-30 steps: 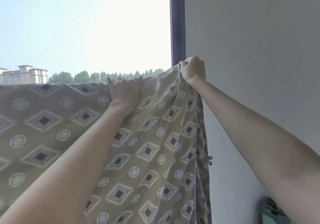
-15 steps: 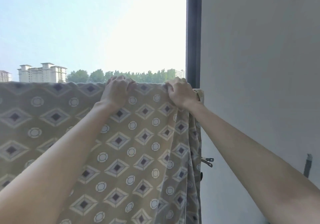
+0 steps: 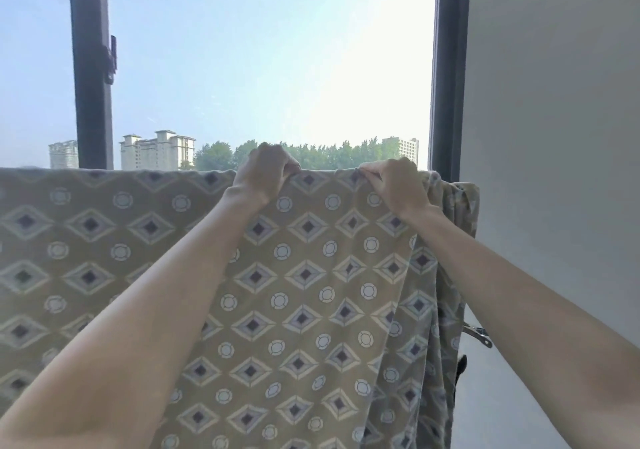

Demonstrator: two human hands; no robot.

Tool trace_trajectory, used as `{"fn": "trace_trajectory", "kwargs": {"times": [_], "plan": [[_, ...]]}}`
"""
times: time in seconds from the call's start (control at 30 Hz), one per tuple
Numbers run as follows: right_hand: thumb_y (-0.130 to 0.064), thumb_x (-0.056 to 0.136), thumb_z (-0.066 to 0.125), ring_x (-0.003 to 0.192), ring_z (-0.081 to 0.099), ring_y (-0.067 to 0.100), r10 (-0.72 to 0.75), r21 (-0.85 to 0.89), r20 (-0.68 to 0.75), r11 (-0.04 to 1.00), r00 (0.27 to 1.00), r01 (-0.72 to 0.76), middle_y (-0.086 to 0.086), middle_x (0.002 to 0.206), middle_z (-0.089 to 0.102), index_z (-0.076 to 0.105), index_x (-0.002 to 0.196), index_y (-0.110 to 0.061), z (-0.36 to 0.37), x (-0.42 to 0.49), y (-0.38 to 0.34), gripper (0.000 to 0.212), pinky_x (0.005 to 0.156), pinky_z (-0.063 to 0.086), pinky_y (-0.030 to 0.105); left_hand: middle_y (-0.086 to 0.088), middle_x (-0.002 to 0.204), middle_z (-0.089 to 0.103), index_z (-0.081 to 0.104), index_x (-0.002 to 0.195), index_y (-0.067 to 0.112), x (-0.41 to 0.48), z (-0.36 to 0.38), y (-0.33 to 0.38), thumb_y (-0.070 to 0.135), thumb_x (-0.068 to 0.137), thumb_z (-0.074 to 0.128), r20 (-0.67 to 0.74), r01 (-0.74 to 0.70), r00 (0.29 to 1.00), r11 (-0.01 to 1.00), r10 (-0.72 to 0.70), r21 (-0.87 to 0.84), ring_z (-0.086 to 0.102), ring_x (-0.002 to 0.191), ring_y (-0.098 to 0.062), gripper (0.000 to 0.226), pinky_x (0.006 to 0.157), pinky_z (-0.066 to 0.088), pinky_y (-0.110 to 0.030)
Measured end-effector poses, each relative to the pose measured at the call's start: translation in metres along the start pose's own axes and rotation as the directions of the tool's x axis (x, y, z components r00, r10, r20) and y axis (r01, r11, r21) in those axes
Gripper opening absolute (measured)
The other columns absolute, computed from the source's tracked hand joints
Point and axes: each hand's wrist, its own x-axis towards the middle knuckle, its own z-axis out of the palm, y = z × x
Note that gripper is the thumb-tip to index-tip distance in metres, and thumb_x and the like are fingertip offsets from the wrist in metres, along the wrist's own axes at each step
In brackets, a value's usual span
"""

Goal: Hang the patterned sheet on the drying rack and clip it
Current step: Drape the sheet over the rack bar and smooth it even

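Presently, item one: patterned sheet (image 3: pixel 304 275), tan with diamonds and rings, draped over a top edge that runs level across the window from the far left to near the grey wall (image 3: pixel 554 171) on the right; the rail of the drying rack itself is hidden under the cloth. Item two: left hand (image 3: pixel 265 174), fingers curled over the top fold, closed on the cloth. Item three: right hand (image 3: pixel 398 185), just to the right of it, fingertips pinching a small ridge of the fold. Change noted — a second ago the right hand held the sheet's corner bunched and raised above the line, close to the dark window frame (image 3: pixel 446 102); now both hands sit level on the top edge and the cloth between them lies flat. The right-hand end (image 3: pixel 460 213) remains gathered in folds where it hangs beside the wall. Item four: metal clip (image 3: pixel 479 334), lower right, hanging beside the bunched edge, not in use. Judgement: draping looks nearly settled; smoothing the gathered end and the clipping remain.
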Motion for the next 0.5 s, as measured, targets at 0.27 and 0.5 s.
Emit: {"fn": "trace_trajectory", "kwargs": {"times": [0.27,0.5], "plan": [[-0.021,0.097,0.051,0.046,0.047,0.0,-0.012,0.099,0.028,0.995,1.0,0.009,0.005,0.086,0.074,0.068,0.113,-0.01,0.027,0.016,-0.054,0.026,0.058,0.041,0.01,-0.013,0.066,0.064,0.063,0.075,0.001,-0.02,-0.025,-0.039,0.01,0.098,0.046,-0.03,0.114,0.993,0.973,-0.11,0.199,0.054,0.051,-0.02,0.03,0.063,0.055,-0.033],[-0.024,0.099,0.045,0.048,0.048,0.005,0.081,0.161,0.005,0.984,0.997,-0.081,-0.003,0.064,0.061,0.07,0.105,-0.01,0.059,0.016,-0.097,0.029,0.047,0.032,0.013,-0.014,0.077,0.07,0.069,0.089,0.006,-0.038,-0.043,-0.072,0.015,0.098,0.047,-0.111,0.126,0.988,0.967,-0.104,0.223,0.063,0.06,-0.024,0.025,0.069,0.056,-0.036]]}}
